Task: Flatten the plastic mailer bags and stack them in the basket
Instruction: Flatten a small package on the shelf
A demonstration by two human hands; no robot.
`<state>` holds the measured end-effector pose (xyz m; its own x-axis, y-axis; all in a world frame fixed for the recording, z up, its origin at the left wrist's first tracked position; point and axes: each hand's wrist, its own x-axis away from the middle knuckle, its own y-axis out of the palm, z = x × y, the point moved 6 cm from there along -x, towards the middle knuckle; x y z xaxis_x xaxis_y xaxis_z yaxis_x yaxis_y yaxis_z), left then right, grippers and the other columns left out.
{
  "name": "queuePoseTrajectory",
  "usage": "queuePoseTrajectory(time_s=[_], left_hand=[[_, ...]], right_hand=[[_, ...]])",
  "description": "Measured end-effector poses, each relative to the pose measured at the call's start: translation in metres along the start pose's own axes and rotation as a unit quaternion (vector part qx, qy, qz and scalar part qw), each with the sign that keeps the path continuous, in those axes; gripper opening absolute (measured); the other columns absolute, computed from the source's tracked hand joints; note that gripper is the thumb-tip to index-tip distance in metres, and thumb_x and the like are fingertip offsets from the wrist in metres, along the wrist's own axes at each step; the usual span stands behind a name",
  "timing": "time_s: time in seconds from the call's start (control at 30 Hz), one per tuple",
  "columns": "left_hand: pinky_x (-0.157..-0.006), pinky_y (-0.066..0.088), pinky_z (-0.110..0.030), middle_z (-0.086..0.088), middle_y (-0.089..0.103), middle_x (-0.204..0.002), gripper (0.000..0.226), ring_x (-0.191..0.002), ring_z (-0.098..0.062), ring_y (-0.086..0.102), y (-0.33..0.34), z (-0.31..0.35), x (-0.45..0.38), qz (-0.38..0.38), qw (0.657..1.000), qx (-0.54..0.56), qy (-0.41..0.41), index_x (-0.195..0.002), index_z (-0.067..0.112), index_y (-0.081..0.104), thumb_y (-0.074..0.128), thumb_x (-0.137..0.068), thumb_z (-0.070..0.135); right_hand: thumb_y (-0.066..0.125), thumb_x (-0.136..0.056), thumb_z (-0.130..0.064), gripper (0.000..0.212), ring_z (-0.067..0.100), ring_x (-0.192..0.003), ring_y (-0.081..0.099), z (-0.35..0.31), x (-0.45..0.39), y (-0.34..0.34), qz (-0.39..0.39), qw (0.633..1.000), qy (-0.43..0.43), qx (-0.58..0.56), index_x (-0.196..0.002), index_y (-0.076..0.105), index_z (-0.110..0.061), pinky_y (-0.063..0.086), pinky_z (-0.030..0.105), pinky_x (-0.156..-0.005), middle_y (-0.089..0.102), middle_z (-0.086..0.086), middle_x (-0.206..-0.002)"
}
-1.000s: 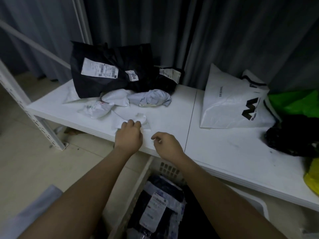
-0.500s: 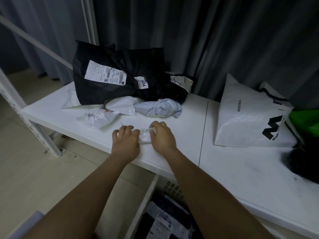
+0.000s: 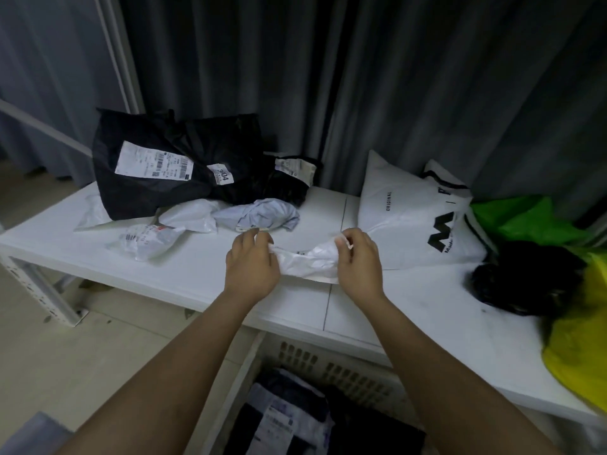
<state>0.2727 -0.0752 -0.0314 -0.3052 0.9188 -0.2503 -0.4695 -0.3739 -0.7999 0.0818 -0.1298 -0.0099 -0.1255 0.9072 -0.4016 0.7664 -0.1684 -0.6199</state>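
A small crumpled white mailer bag [image 3: 307,261] is stretched between my two hands just above the white table [image 3: 197,274]. My left hand [image 3: 251,262] pinches its left end. Its right end is pinched by my right hand [image 3: 358,257]. More crumpled white and grey bags [image 3: 230,216] lie behind, in front of a big black mailer [image 3: 157,178] with white labels. The white basket [image 3: 328,366] stands on the floor below the table edge, with flat bags [image 3: 282,421] stacked inside.
A large white bag with black lettering [image 3: 417,224] leans at the back right. Beyond it lie a black bag [image 3: 525,277], a green bag [image 3: 525,218] and a yellow bag [image 3: 581,343]. Dark curtains hang behind. A white metal frame leg [image 3: 39,290] stands at the left.
Both hands closed on the small white bag, lifted it and carried it to the right. They have drawn apart, pulling the bag out between them.
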Motion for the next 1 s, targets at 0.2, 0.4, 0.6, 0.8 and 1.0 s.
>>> queuePoseTrajectory(time_s=[0.2,0.4,0.6,0.8,1.0], left_hand=[[-0.079,0.036,-0.028,-0.008,0.058,-0.114,0.024,-0.098,-0.022,0.056,0.016,0.060,0.004,-0.106,0.951,0.280,-0.080,-0.117,0.014,0.044,0.032,-0.102,0.029],[-0.061,0.043,-0.021,-0.007,0.062,-0.102,0.020,-0.084,-0.020,0.059,0.030,0.114,0.008,-0.101,0.943,0.317,-0.034,-0.107,0.014,0.053,0.038,-0.102,0.027],[-0.067,0.042,-0.033,-0.004,0.058,-0.089,0.013,-0.072,-0.020,0.051,0.059,0.140,0.015,-0.071,0.943,0.324,-0.039,-0.092,0.012,0.050,0.042,-0.099,0.020],[-0.068,0.039,-0.033,0.001,0.050,-0.079,0.016,-0.070,-0.017,0.046,0.094,0.140,0.019,-0.052,0.947,0.308,-0.078,-0.093,0.011,0.047,0.036,-0.100,0.020],[-0.071,0.058,-0.046,-0.014,0.059,-0.097,0.021,-0.081,-0.032,0.063,0.124,0.129,0.021,-0.113,0.910,0.356,-0.178,-0.102,0.014,0.048,0.032,-0.099,0.028]], right_hand=[[0.044,-0.100,-0.022,0.018,0.021,-0.099,0.049,0.029,0.016,-0.075,0.079,0.997,0.013,-0.012,-0.103,0.057,-0.010,0.034,0.026,-0.076,0.051,-0.004,-0.098],[0.044,-0.100,-0.023,0.015,0.017,-0.094,0.051,0.052,0.031,-0.123,0.105,0.994,0.004,-0.021,-0.103,0.056,-0.015,0.037,0.026,-0.075,0.051,-0.008,-0.099],[0.044,-0.100,-0.026,0.011,0.009,-0.074,0.048,0.083,0.047,-0.146,0.108,0.992,0.051,-0.041,-0.099,0.052,-0.018,0.036,0.020,-0.065,0.051,-0.005,-0.096],[0.042,-0.101,-0.022,0.011,0.010,-0.070,0.047,0.126,0.059,-0.143,0.122,0.963,0.199,-0.136,-0.097,0.045,-0.012,0.036,0.019,-0.062,0.048,-0.003,-0.080],[0.037,-0.102,-0.023,0.012,0.016,-0.060,0.048,0.140,0.062,-0.127,0.155,0.956,0.212,-0.127,-0.100,0.041,-0.012,0.038,0.025,-0.054,0.047,-0.002,-0.070]])
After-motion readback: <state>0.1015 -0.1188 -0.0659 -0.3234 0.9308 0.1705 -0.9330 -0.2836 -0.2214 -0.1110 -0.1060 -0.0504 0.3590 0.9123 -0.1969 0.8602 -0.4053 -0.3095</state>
